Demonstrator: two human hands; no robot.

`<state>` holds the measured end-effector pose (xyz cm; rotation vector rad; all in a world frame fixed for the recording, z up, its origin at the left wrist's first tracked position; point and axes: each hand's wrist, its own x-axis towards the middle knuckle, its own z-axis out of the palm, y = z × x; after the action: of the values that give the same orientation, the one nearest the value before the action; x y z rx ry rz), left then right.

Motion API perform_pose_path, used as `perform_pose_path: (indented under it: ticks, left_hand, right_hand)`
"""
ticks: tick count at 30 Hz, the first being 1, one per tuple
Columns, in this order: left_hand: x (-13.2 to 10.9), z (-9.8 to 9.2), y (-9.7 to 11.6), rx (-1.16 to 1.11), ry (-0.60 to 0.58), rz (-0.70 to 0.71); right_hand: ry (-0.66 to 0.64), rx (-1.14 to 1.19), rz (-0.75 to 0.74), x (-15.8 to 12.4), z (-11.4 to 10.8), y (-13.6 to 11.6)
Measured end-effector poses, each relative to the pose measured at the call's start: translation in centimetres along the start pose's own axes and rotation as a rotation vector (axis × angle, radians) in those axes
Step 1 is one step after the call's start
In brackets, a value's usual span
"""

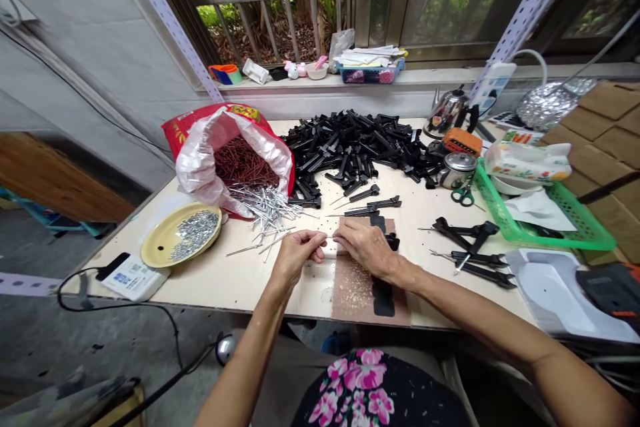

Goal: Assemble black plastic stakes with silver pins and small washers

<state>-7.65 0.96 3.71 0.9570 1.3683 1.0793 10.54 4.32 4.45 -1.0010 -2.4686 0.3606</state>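
Note:
My left hand (303, 248) pinches the end of a thin metal rod (329, 237) with thumb and fingertips. Close beside it, over a brown board (355, 293), my right hand (367, 247) is closed on the same rod from the other side. A black plastic end (393, 241) shows past my right hand; whether it joins the rod is hidden. Just beyond my hands lie black plastic pieces (383, 203) with thin rods sticking out. Loose silver rods (270, 210) spill toward my left hand from a red sack (175, 137).
Reddish-brown rods (245, 163) fill the sack, and a big heap of black pieces (350, 140) lies at the back. Left is a yellow dish (150, 250) of small metal parts. At right are more rod-fitted pieces (475, 257), scissors (463, 195) and a green basket (590, 237).

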Motion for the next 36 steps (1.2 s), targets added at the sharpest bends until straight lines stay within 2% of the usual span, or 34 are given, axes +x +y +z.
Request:
perform_pose_path:
  ticks: [2, 4, 8, 11, 14, 17, 18, 19, 22, 24, 29, 34, 36]
  left_hand:
    - [-0.3, 1.4, -0.1, 0.019, -0.031, -0.016]
    - [-0.8, 3.0, -0.3, 0.063, -0.008, 0.038]
    - [-2.1, 5.7, -1.6, 0.297, 0.087, 0.334]
    - [-2.5, 6.7, -2.8, 0.434, 0.084, 0.433]
    - [-2.4, 6.8, -3.7, 0.492, 0.100, 0.422]
    - [-2.1, 6.6, -4.0, 0.498, 0.119, 0.413]
    - [-2.0, 6.6, -4.0, 0.503, 0.127, 0.411]
    - [-1.9, 6.6, -4.0, 0.513, 0.138, 0.409]
    - [-1.8, 6.6, -3.9, 0.542, 0.158, 0.389]
    - [-1.6, 6.5, -3.9, 0.535, 0.158, 0.373]
    - [-1.2, 6.3, -4.1, 0.574, 0.157, 0.375]
    - [-1.1, 6.1, -4.3, 0.600, 0.139, 0.380]
    - [-1.1, 6.1, -4.3, 0.628, 0.138, 0.394]
  right_hand:
    - [-0.001, -0.002, -0.011, -1.3, -0.9, 1.4]
    - [0.004, -0.020, 0.011, -2.8, -1.9, 3.5]
    - [0.009, -0.140, 0.076, -4.5, -3.2, 8.5]
    - [-0.013, -0.213, 0.066, -4.6, -3.2, 10.9]
    - [-0.058, -0.138, -0.017, -5.6, -2.9, 10.5]
    - [-0.229, -0.032, -0.314, -7.5, -2.7, 8.8]
    - [-0.263, -0.023, -0.367, -7.8, -2.7, 8.5]
    - [-0.265, -0.026, -0.362, -7.9, -2.8, 8.4]
    - [-0.123, -0.041, -0.111, -7.2, -3.0, 9.4]
    - [-0.097, -0.019, -0.056, -6.5, -3.0, 10.1]
    - [-0.126, 0.018, -0.087, -6.4, -2.8, 9.7]
    - [-0.211, -0.071, -0.347, -7.7, -2.4, 8.1]
    - [-0.205, -0.095, -0.356, -8.2, -2.0, 7.9]
